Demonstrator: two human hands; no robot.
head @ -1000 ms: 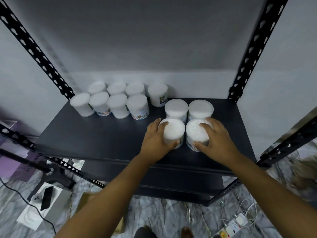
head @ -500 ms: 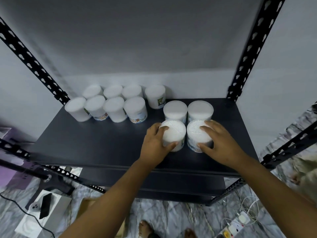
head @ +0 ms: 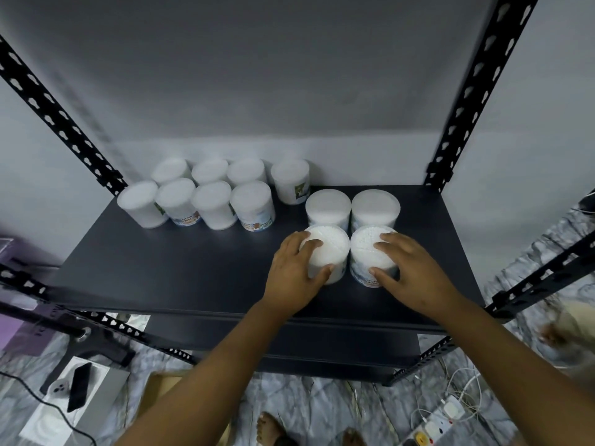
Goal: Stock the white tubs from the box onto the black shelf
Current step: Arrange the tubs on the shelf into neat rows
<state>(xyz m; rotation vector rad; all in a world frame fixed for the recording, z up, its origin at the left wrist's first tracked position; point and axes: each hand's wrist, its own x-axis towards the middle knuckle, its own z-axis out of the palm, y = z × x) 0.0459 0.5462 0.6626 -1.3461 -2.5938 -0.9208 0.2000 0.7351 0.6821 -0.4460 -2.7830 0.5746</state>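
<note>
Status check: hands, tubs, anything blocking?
Left hand grips front-left tub. Right hand grips front-right tub. Both on black shelf. Nothing blocking.

The black shelf (head: 180,272) lies bare along its front left; white tubs (head: 212,194) crowd the back, slotted uprights (head: 463,101) flank.

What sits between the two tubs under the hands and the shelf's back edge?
In the head view, two more white tubs stand directly behind the gripped front tubs; behind them is bare black shelf.

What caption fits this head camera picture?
Left hand and right hand each grip a cotton bud tub on the black shelf.
</note>
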